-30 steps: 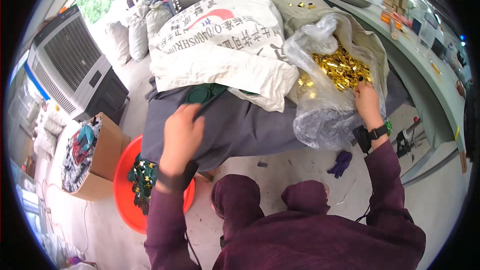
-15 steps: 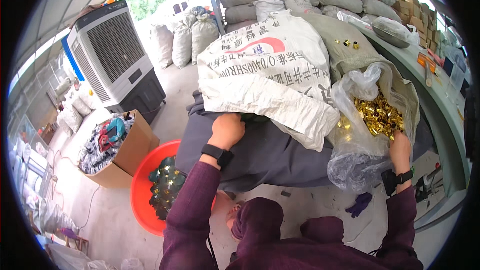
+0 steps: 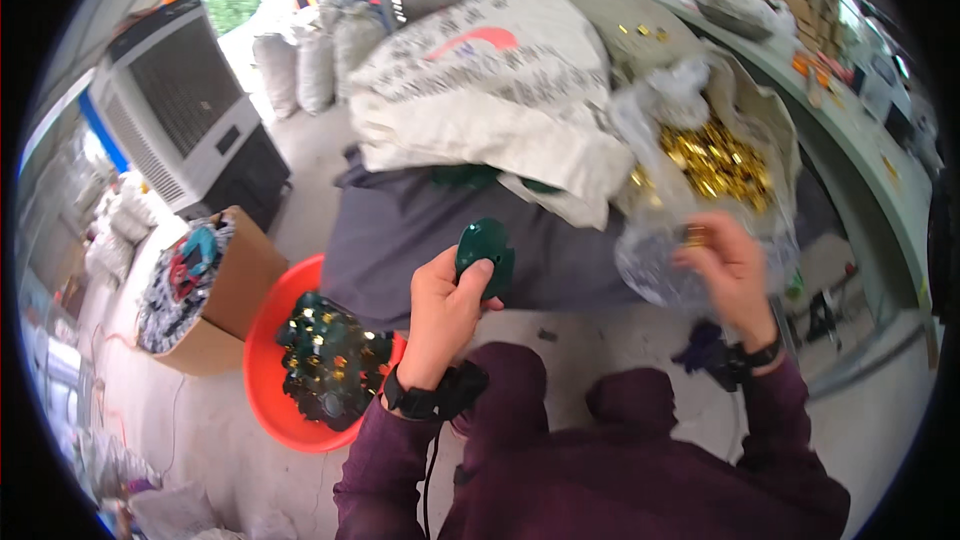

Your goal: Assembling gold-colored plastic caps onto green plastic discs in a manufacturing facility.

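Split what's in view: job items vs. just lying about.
In use:
- dark green round piece in left hand
- small gold piece in right hand
- clear bag of gold pieces
- red tub of finished green pieces

Lying about:
- cardboard box
- air cooler
- stacked sacks

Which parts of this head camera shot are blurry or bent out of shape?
Head view: the right hand is motion-blurred, the left hand and its green disc fairly sharp; the counter edge bows near the rim; corners are black.
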{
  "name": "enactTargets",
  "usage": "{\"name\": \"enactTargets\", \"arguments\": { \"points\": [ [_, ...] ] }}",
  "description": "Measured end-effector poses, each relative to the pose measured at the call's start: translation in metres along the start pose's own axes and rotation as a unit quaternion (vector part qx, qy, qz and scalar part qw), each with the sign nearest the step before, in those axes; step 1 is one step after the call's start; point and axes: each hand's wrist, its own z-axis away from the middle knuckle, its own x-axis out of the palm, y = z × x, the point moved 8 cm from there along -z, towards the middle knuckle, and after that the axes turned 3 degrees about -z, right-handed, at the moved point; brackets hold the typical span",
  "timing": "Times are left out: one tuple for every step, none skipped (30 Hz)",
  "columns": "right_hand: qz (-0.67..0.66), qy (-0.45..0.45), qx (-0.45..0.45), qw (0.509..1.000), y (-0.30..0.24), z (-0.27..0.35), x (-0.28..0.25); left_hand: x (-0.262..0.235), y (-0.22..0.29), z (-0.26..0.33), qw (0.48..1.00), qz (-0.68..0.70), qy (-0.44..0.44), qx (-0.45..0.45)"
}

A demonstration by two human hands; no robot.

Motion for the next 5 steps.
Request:
{"name": "enactTargets", "arguments": {
  "points": [
    [-0.027,-0.08,0.022,0.996,-0.008,0.007,0.031,0.014,0.001,0.014,0.998,0.055,-0.032,-0.004],
    [-0.103,-0.119,0.029,0.987,-0.012,0.014,0.059,0.027,-0.001,0.025,0.996,0.068,-0.053,0.011],
    [-0.134,-0.135,0.073,0.979,-0.006,0.023,0.076,0.04,-0.005,0.033,0.995,0.074,-0.074,0.001],
    [-0.148,-0.154,0.067,0.975,-0.002,0.03,0.088,0.052,-0.005,0.042,0.994,0.06,-0.096,0.0],
    [-0.178,-0.173,0.087,0.965,0.003,0.036,0.099,0.059,-0.004,0.05,0.993,0.045,-0.109,0.001]
  ]
}}
